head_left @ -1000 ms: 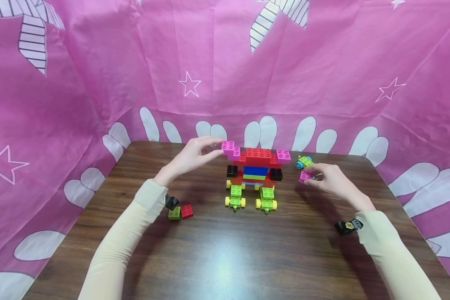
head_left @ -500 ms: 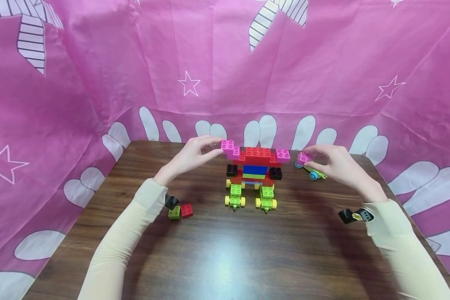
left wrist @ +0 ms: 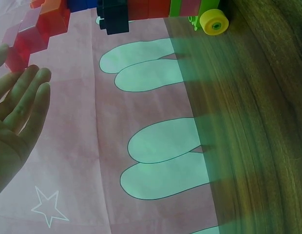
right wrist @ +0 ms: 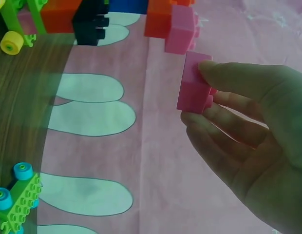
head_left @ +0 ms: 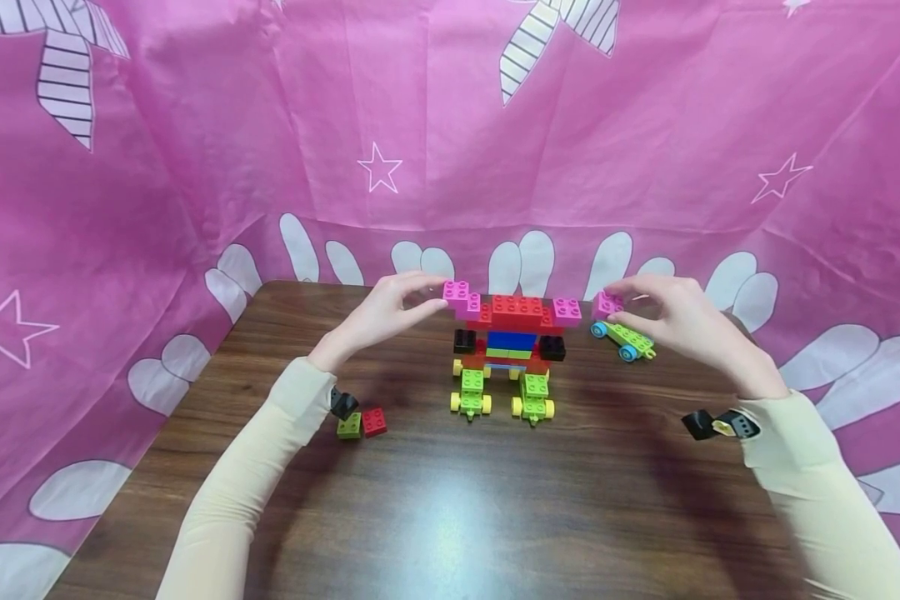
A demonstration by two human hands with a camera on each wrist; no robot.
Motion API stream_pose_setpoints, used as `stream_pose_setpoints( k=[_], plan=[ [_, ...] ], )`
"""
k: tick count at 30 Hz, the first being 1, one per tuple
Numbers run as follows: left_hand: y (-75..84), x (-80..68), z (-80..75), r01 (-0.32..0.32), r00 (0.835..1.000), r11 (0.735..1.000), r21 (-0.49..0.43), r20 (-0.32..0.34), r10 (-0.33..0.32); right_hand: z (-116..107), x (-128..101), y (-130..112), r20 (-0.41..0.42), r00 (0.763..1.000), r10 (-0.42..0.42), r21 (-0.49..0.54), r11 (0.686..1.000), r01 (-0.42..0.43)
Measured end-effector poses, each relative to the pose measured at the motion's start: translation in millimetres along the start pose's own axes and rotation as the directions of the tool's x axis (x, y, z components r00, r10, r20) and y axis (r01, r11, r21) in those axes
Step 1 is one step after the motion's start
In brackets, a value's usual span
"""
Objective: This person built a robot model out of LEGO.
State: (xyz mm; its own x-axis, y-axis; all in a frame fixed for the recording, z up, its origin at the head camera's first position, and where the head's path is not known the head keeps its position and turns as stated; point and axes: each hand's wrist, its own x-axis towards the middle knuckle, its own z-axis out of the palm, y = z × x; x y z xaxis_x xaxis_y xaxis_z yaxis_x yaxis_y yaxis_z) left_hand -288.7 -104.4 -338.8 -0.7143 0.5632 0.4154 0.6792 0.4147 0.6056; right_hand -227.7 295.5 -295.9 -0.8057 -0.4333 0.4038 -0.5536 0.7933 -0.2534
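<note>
A toy brick figure (head_left: 512,342) stands mid-table, with red and blue bricks in its body, black bricks at its sides and green bases with yellow wheels. At its upper left end my left hand (head_left: 382,312) pinches the outermost pink brick (head_left: 456,293) between thumb and fingers. On the right, my right hand (head_left: 678,321) holds a loose pink brick (right wrist: 195,83) in the air, thumb on one face and fingers on the other. This brick is close to, but apart from, the pink brick (head_left: 567,312) at the figure's upper right end.
Below the right hand a green wheeled base (head_left: 628,340) with blue wheels rests on the wooden table (head_left: 450,517). A green brick (head_left: 349,426) and a red brick (head_left: 373,422) lie near the left wrist. Pink patterned cloth (head_left: 450,183) hangs behind the table.
My right hand has lifted the loose pink brick from beside the green wheeled base up to the figure's upper right end height. The left hand has stayed in place.
</note>
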Motion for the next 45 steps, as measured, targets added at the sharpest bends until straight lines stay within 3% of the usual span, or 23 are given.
stream_pose_setpoints(
  k=[24,45],
  plan=[
    [3.7,-0.9,-1.0,0.026,1.000,1.000,-0.004,0.016,-0.026,1,15,-13,0.040,0.997,-0.072,0.064,0.996,0.069],
    [1.2,0.2,-1.3,0.012,1.000,1.000,0.005,0.015,-0.012,5,20,-9,0.046,0.995,-0.086,0.047,0.995,0.084]
  ],
)
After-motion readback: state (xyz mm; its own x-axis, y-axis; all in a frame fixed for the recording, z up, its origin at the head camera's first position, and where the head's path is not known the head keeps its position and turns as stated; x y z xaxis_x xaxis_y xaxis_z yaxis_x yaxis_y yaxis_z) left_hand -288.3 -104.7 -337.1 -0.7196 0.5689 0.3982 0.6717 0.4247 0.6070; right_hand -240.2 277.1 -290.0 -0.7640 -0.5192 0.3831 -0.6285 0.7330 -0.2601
